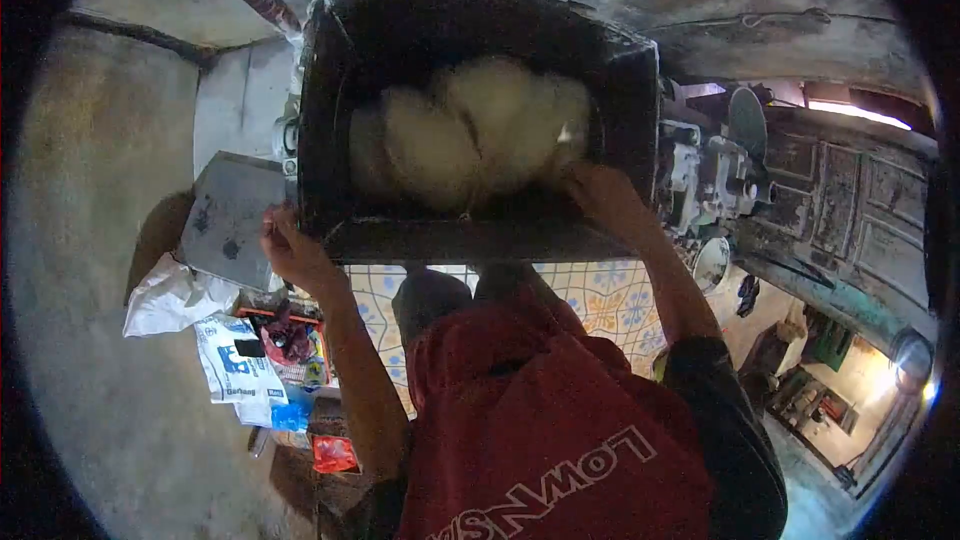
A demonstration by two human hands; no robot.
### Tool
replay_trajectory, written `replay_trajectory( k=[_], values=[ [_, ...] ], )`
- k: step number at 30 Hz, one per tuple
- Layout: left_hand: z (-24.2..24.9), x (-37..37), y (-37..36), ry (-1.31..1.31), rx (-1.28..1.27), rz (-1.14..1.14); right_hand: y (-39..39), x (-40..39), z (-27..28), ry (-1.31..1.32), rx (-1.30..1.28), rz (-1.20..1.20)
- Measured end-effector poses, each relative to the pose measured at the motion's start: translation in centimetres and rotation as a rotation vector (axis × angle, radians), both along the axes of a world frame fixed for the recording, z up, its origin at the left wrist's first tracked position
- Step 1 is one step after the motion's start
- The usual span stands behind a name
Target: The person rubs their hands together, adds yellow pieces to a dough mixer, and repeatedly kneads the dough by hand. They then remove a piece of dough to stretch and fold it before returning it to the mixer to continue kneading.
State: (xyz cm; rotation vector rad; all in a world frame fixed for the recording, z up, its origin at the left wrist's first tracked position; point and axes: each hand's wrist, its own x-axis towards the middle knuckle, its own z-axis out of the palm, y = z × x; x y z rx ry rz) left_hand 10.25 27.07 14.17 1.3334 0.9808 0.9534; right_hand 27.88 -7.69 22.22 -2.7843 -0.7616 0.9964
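A large dark open box (480, 240) stands in front of me. Inside it lies a pale, rounded mass (490, 130) in several lobes, blurred, which looks like dough. My right hand (600, 195) reaches over the box's front right rim, beside the mass; its fingertips are dark and blurred, so what they touch is unclear. At the box's left front corner is my left hand (290, 245), its fingers bent and pressed together near the outer wall. Whether it holds anything there is too small to make out.
Metal machine parts (710, 175) adjoin the box's right side. A grey panel (235, 225) is at the left, above a white sack (175, 295) and printed bags (240, 365). A whitish bucket (712, 262) stands at right, near a wooden door (840, 190). Patterned tiles (610, 305) cover the floor.
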Motion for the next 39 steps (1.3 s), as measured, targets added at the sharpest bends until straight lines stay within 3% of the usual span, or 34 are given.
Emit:
replay_trajectory(
  k=[4,7,10,13,16,19,22,25,31,34,37,39],
  values=[
    [1.0,0.4,-0.9,0.012,-0.118,0.116,-1.5,-0.5,-0.8,-0.044,0.111,0.033],
    [1.1,0.9,-1.0,0.361,-0.010,0.102,-1.0,-0.4,-1.5,-0.020,-0.015,0.139],
    [1.8,1.6,-1.3,0.339,0.040,0.137,-1.0,-1.5,-3.1,-0.108,0.095,0.225],
    [2.0,1.4,-1.2,0.351,0.161,0.085,0.3,-1.2,-3.0,-0.014,0.170,0.202],
    [4.4,2.6,-1.7,0.526,0.093,0.159,2.3,-0.3,-1.8,0.050,0.091,0.116],
    [1.9,1.5,-1.1,0.341,0.101,0.121,0.9,0.6,-2.8,0.022,0.265,0.014],
    [1.3,1.5,-1.1,0.250,0.084,0.135,-0.3,1.6,-3.6,-0.256,0.258,0.169],
    [3.5,2.2,-1.9,0.341,0.085,0.140,-0.5,2.4,-2.5,-0.139,0.216,0.021],
    [2.3,1.5,-1.3,0.286,0.102,0.077,0.5,1.5,-2.8,-0.041,0.142,0.045],
    [4.2,2.5,-2.0,0.440,0.139,0.139,1.5,0.3,-3.2,0.007,0.202,0.268],
    [3.4,2.2,-1.6,0.411,0.175,0.132,-0.3,-1.8,-12.9,-0.203,0.275,0.687],
    [3.1,2.0,-1.3,0.403,0.186,0.121,3.6,-2.5,-13.4,-0.067,0.235,0.663]
  ],
)
